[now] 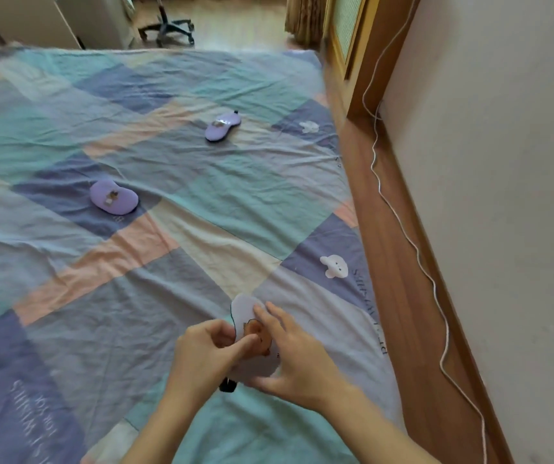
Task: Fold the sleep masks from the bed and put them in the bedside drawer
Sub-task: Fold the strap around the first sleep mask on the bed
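A pale lilac sleep mask [245,311] with a brown animal print is held between both hands just above the bed's near right part. My left hand [202,351] pinches its left edge with thumb and fingers. My right hand [294,356] grips it from the right, fingers spread over its front. A black strap end [228,385] hangs below the hands. Two more purple sleep masks lie on the bed: one [113,196] at centre left and one [222,125] farther away near the middle. No drawer is in view.
The bed carries a wrinkled patchwork sheet [135,279] in teal, blue, pink and white. A wooden bed frame [399,256] runs along the right, with a white cord [416,252] against the wall. An office chair base [168,28] stands on the floor beyond the bed.
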